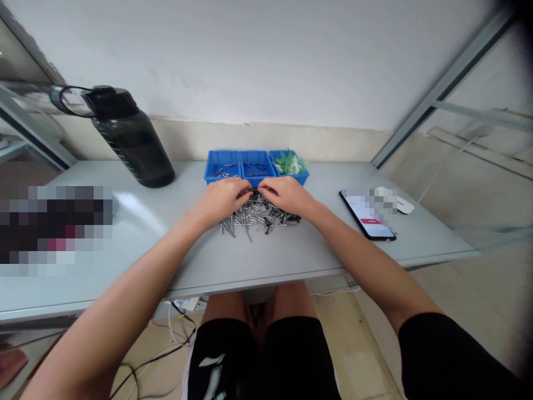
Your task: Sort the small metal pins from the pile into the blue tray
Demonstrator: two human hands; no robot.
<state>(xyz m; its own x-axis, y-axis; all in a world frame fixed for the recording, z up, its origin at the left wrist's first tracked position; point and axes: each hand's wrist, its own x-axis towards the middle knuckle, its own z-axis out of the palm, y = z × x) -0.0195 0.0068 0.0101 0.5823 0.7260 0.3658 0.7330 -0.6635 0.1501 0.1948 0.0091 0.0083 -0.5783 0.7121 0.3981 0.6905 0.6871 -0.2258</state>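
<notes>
A heap of small metal fasteners (252,214), silver ones and black ones that look like screws or rivets, lies on the grey desk. My left hand (227,195) is over the heap's back left, thumb and fingers pinched together. Close beside it, my right hand (287,194) is also closed in a pinch. Whatever is between the fingertips of either hand is too small to make out. Behind the hands stand three joined blue bins. Silver pieces lie in the left bin (224,158), dark ones in the middle bin (255,158), and green and clear plastic (290,163) in the right one.
A dark water bottle (133,144) stands at the back left. To the right lie a phone (366,215) and a white device (395,201) with a cable. A blurred-out dark object (54,222) is at far left. The wall is behind the bins; metal frames flank the desk.
</notes>
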